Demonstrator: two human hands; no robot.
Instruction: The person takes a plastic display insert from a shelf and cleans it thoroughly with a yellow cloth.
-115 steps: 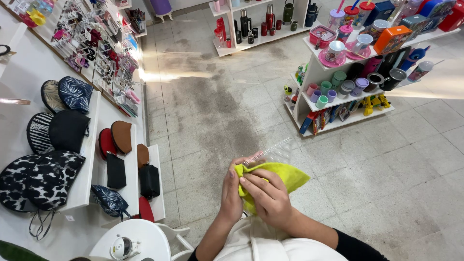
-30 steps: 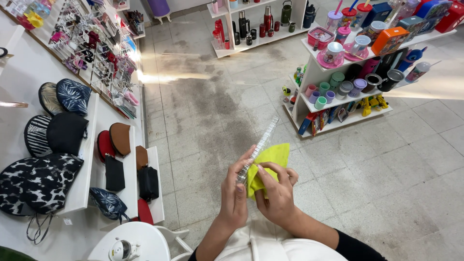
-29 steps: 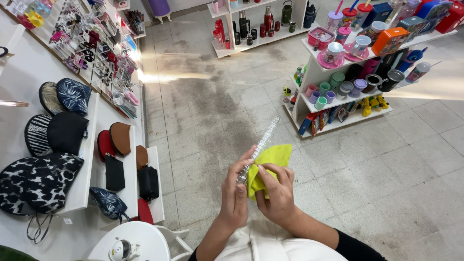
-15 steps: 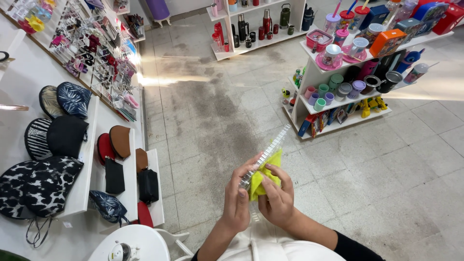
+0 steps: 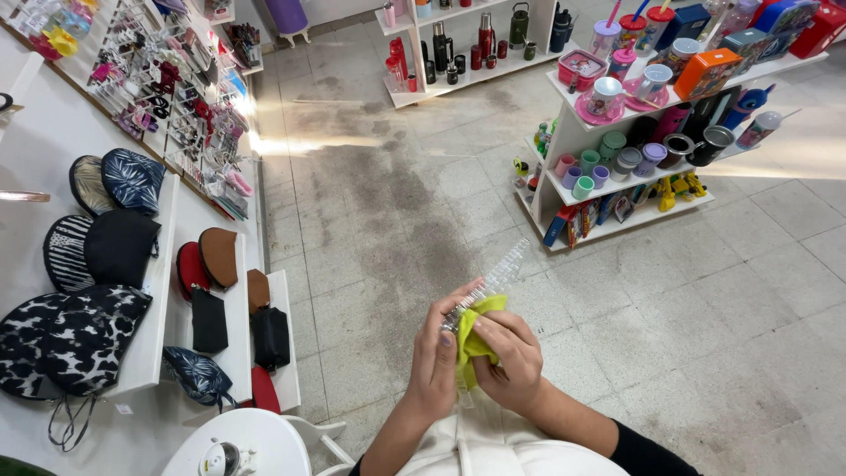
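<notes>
The person's left hand (image 5: 434, 357) is closed around the lower end of a clear plastic ruler (image 5: 490, 286), which slants up and away to the right from the fingers, held in the air over the grey tiled floor (image 5: 397, 194) and close to the body. The right hand (image 5: 509, 361) is clenched on a yellow-green cloth (image 5: 470, 339), bunched and pressed against the ruler just beside the left fingers. Judging by this, the step in hand is wiping the ruler down with the cloth, and so far only the lower part is covered by it. The next move would seem to call for sliding the cloth up along the strip towards its free end, with the left hand holding it steady so the thin plastic does not bend. White shelves of bags (image 5: 123, 247) stand to the left, and a rack of cups and mugs (image 5: 634, 150) to the right, well apart from the hands.
</notes>
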